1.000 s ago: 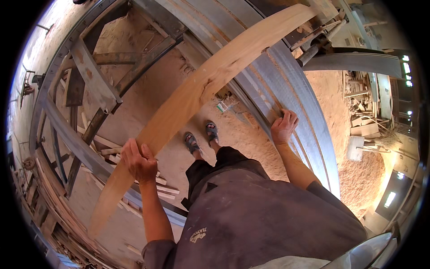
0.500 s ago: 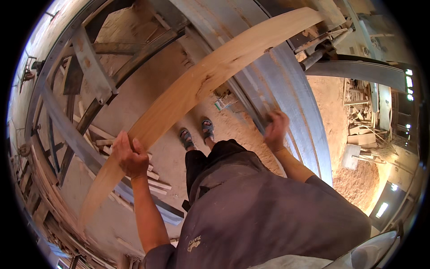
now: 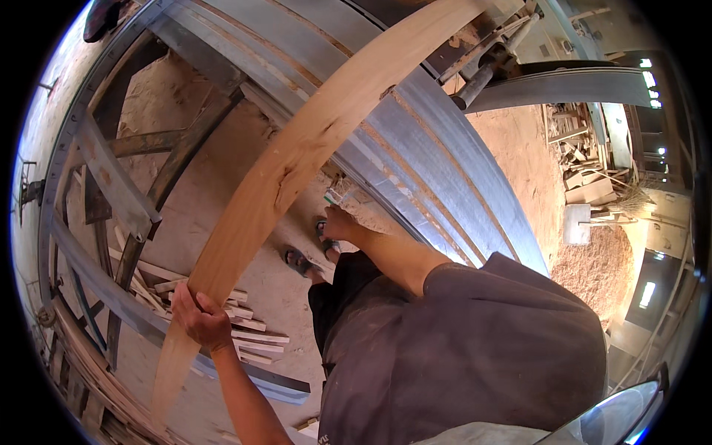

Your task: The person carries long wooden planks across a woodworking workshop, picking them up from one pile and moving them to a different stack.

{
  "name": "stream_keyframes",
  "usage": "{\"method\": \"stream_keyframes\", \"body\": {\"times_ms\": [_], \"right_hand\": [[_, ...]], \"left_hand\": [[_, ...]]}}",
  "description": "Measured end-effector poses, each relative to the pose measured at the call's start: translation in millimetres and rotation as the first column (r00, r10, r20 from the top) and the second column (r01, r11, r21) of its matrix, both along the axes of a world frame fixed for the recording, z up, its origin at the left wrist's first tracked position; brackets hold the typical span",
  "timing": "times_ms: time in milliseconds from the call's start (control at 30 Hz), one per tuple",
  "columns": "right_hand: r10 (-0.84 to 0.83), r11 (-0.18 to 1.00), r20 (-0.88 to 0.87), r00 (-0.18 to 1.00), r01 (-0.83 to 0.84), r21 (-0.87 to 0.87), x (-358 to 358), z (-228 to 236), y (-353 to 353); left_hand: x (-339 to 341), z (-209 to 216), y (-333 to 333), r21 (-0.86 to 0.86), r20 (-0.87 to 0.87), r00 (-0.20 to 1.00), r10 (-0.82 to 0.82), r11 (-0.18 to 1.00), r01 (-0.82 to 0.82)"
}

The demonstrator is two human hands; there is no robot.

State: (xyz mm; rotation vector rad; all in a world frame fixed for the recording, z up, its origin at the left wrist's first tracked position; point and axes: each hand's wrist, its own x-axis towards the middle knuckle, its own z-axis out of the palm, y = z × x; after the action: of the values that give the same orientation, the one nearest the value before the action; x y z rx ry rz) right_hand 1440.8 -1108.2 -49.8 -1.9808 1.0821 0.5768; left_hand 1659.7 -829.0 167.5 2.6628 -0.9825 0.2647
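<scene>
A long, pale wooden board [image 3: 293, 159] with a dark knot slants across a grey metal table [image 3: 452, 159] streaked with sawdust lines, its near end out over the dusty floor [image 3: 204, 200]. The left hand [image 3: 202, 317] grips that end. The right hand [image 3: 339, 225] is above the sandalled feet; whether open or closed, I cannot tell. Wood strips [image 3: 256, 336] lie at left, a sawdust heap [image 3: 593, 267] at right. Pale lettering on the dark shirt [image 3: 475, 348] is cut off.

I wore the fisheye camera on my head. It looked steeply down past my shirt [image 3: 475, 348], close below, to the floor [image 3: 222, 170].
</scene>
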Motion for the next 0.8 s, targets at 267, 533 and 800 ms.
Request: {"method": "stream_keyframes", "body": {"times_ms": [267,533,800], "right_hand": [[0.131,0.985,-0.192,0.973,-0.105,0.138,-22,-6,-28],[0.234,0.968,0.037,0.972,-0.228,-0.107,-27,-12,-10],[0.271,0.952,-0.155,0.950,-0.289,-0.106,8,-36,-7]], "left_hand": [[3,2,-3,0.014,-0.003,1.000,0.014,1.000,-0.014],[5,3,-8,0.006,-0.015,1.000,0.003,1.000,-0.003],[5,3,-4,0.005,-0.007,1.000,0.005,1.000,-0.005]]}}
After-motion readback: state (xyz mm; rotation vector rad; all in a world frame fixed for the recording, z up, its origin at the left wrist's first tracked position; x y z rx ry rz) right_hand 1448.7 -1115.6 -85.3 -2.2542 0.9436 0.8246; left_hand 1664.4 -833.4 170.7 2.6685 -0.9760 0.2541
